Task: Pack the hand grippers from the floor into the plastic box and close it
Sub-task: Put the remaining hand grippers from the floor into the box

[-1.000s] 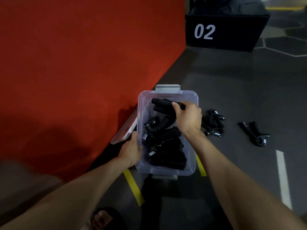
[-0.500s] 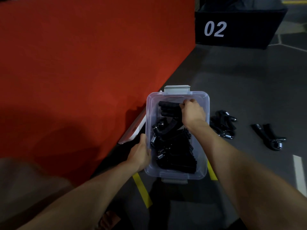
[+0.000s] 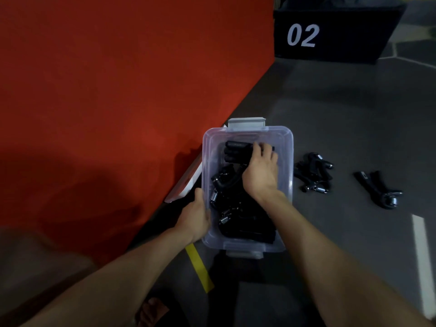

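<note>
I see the right hand (image 3: 260,171) apparently clamped on a hand gripper (image 3: 238,151) inside the plastic box (image 3: 286,147); the left hand (image 3: 194,217) grips its rim.

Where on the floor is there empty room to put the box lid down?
Bare grey floor lies beyond the plastic box, up toward the black crate marked 02. More lies between the single gripper and the white stripe. It is crowded right of the box, where a gripper pile sits, and inside the box, under the right hand.
</note>
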